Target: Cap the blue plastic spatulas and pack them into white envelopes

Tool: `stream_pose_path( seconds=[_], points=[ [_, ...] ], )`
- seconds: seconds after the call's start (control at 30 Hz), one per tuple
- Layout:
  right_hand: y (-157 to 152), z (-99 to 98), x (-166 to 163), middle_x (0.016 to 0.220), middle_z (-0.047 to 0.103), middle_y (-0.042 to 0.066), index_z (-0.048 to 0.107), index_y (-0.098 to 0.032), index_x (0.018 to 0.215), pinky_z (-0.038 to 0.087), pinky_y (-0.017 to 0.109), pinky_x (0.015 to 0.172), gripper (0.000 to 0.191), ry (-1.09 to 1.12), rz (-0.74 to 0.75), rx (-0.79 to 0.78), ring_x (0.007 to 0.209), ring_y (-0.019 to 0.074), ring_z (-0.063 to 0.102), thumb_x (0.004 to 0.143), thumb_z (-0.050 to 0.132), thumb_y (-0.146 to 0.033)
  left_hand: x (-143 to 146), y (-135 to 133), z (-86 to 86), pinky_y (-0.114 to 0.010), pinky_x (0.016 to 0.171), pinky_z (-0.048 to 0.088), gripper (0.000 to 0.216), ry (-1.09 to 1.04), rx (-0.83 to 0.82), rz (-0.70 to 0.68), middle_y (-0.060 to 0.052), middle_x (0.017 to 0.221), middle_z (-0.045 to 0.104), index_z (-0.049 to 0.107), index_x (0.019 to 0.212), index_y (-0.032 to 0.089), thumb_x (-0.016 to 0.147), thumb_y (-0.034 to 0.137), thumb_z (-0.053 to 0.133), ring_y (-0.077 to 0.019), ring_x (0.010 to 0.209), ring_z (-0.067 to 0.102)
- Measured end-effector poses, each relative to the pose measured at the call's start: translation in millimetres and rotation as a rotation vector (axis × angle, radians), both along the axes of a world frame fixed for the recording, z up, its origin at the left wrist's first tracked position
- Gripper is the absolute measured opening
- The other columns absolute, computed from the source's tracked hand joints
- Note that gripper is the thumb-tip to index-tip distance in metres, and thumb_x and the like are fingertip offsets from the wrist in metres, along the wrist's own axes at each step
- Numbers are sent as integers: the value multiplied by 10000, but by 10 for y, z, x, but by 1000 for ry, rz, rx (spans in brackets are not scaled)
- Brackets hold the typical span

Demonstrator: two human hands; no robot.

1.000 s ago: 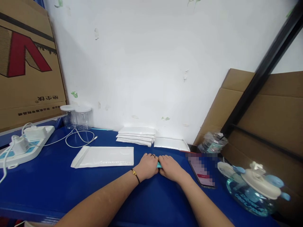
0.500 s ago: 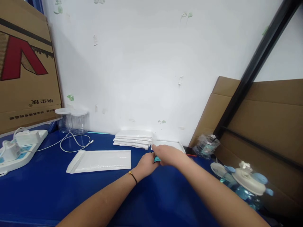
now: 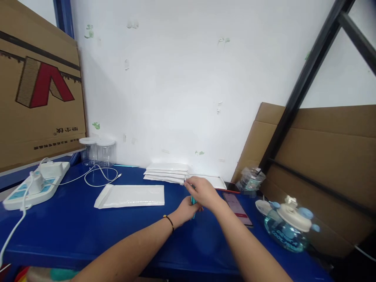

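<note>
My left hand (image 3: 188,210) is closed around slim teal things (image 3: 193,200), which poke out above and below the fingers; their exact kind cannot be made out. Just above it, my right hand (image 3: 203,191) has its fingers drawn together in a pinch, and whatever sits in them is too small or hidden to name. Behind the hands lies a stack of white padded envelopes (image 3: 167,172). A single white padded envelope (image 3: 132,196) rests flat to the left of my left hand. Beyond my right hand is a shallow white tray or lid (image 3: 213,181).
A phone (image 3: 237,209) lies right of my right forearm. Farther right stand a water jug (image 3: 289,227) and a plastic-wrapped item (image 3: 252,180). On the left are a power strip (image 3: 44,192), a white cable (image 3: 100,180) and clear jars (image 3: 105,154), beside a large cardboard box (image 3: 44,117).
The view has shifted, bringing the phone and more of the jug into sight. My right hand has risen off my left hand, so more of the teal things shows.
</note>
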State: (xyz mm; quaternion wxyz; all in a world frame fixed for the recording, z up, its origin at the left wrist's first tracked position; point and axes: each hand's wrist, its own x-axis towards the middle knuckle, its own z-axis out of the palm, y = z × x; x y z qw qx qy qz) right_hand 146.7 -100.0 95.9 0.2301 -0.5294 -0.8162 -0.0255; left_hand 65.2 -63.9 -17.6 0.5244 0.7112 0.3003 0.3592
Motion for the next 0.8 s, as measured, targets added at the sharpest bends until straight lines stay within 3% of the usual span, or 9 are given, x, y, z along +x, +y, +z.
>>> stream_pose_path(
  seconds=[0.13,0.23,0.3,0.37,0.47,0.53,0.63,0.7,0.8],
  points=[
    [-3,-215,-18,795,619,59,622,-183,818,412,289,718,268,56,30,3,769,178,567,907,382,-259,-12,-61,4,-245,561,384,217,-23,-19,-34,-20,602,566,497,585,157,757,291,496,-120,578,503],
    [-51,-250,122,967,622,75,573,-221,1050,430,329,801,230,439,146,-16,895,198,575,851,508,-314,-37,-91,51,-224,440,268,282,-66,-115,-82,54,450,389,419,567,173,749,358,529,-66,418,334],
    [-105,-295,235,1131,575,88,456,-258,1219,429,353,862,505,787,240,-95,1030,216,546,759,633,-367,-67,-131,114,-212,409,201,308,-133,-235,-177,98,424,290,380,601,190,720,397,575,-43,378,235],
    [-185,-375,301,1186,554,97,440,-252,1241,418,382,905,668,1017,367,-287,1100,241,516,656,724,-403,-102,-203,187,-204,402,190,334,-125,-346,-357,116,406,257,368,608,198,661,381,642,-34,361,207],
    [-338,-517,267,1082,615,106,612,-188,1000,407,418,925,446,1090,550,-633,1069,273,540,634,738,-409,-148,-351,271,-206,403,218,367,23,-440,-573,107,390,267,359,537,199,596,337,694,-37,355,242],
    [-423,-583,205,982,647,101,641,-170,803,378,411,959,239,1127,558,-687,1065,267,544,685,706,-368,-185,-429,315,-215,418,259,366,95,-455,-623,89,407,295,374,496,195,601,347,689,-48,375,285],
    [-460,-621,198,724,645,49,589,-181,691,352,381,977,177,1282,461,-561,928,211,601,766,636,-334,-333,-411,403,-270,579,420,232,134,-236,-607,18,617,533,570,665,192,584,354,715,-126,572,509],
    [-428,-628,279,511,516,-38,533,-196,693,446,357,828,205,1431,400,-459,612,144,586,820,570,-352,-536,-265,477,-334,813,436,495,219,71,-541,-43,949,615,623,943,221,494,360,780,-233,887,570],
    [-355,-674,451,430,324,-108,476,-202,713,426,253,526,221,1515,284,-309,373,70,344,835,554,-370,-981,141,538,-407,1025,281,961,431,385,-207,-101,1298,462,499,1228,262,337,408,829,-346,1201,389]
  ],
)
